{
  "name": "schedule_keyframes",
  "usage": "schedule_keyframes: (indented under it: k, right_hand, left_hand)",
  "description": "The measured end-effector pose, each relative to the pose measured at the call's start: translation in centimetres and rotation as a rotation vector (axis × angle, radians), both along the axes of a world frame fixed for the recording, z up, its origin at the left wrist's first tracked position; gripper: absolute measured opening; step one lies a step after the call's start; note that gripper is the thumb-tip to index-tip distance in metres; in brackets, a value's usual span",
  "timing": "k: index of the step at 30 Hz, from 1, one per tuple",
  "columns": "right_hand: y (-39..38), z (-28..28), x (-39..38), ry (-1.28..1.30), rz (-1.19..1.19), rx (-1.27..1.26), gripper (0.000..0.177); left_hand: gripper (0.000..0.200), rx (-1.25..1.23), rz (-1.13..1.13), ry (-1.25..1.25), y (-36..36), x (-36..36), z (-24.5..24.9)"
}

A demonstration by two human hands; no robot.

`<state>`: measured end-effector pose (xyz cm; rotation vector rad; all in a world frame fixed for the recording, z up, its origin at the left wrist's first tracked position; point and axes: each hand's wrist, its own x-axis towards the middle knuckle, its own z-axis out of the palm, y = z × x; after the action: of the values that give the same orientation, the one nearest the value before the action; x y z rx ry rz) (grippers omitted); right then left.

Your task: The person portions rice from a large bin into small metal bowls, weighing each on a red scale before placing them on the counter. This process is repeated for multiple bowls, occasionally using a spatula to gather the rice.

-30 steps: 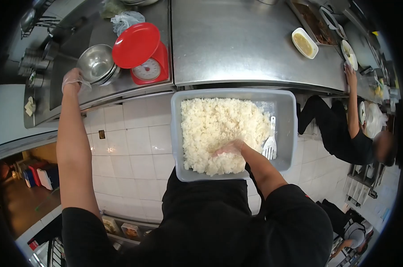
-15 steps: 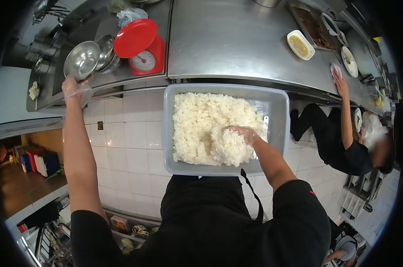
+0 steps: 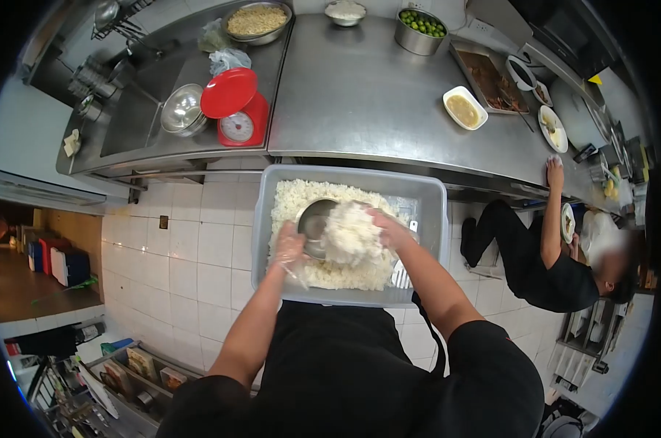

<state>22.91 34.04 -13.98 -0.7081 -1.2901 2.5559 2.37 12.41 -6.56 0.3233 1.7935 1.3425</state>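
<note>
A metal bowl (image 3: 313, 228) is held over the grey tub (image 3: 436, 219) by my left hand (image 3: 289, 247), which wears a clear plastic glove and grips the bowl's left rim. My right hand (image 3: 389, 228), also gloved, is closed around a big clump of white rice (image 3: 351, 235) at the bowl's right side. The clump covers part of the bowl's opening. More cooked rice (image 3: 290, 197) fills much of the tub below. A slotted white utensil (image 3: 401, 276) lies at the tub's right end, partly hidden.
On the steel counter (image 3: 360, 95) stand a red scale (image 3: 237, 125), stacked metal bowls (image 3: 182, 109), a white dish of sauce (image 3: 464, 108), a pot of green limes (image 3: 421, 31) and a tray of brown food (image 3: 491, 77). At right, a co-worker's hand (image 3: 555, 175) rests on the counter.
My left hand has brought a metal bowl from the stack at the left to above the tub. My right hand has lifted the rice clump to the bowl. The view has shifted.
</note>
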Motion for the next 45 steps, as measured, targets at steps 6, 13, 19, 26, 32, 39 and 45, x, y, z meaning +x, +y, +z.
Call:
schedule_keyframes:
  k: [6, 13, 19, 26, 32, 39, 45]
  right_hand:
    - [-3.3, 9.0, -5.5, -0.521, 0.239, 1.090, 0.061]
    - [-7.1, 7.2, -4.8, -0.470, 0.168, 1.335, 0.047]
    - [-5.1, 8.4, -3.5, -0.470, -0.101, 1.080, 0.037]
    - [-7.8, 10.0, -3.1, -0.804, 0.556, 1.240, 0.052]
    - [-10.9, 9.0, -14.2, -0.416, -0.108, 1.519, 0.051]
    - [-10.8, 13.2, -14.3, -0.282, 0.147, 1.634, 0.038]
    - [-11.5, 13.2, -15.1, -0.104, 0.224, 1.928, 0.040]
  left_hand:
    - [0.024, 0.031, 0.048, -0.278, 3.5, 2.1, 0.6]
    - [0.022, 0.094, 0.042, -0.278, 2.9, 1.7, 1.9]
    - [0.021, 0.022, 0.158, -0.365, 0.7, -1.9, 0.3]
    - [0.020, 0.079, 0.099, -0.387, -1.6, -6.2, -1.4]
    - [0.020, 0.022, -0.078, -0.308, 0.2, -6.8, 0.6]
    - [0.024, -0.025, -0.069, -0.451, -0.4, -8.3, 2.2]
    - [0.025, 0.086, -0.086, -0.496, 0.5, -8.5, 3.5]
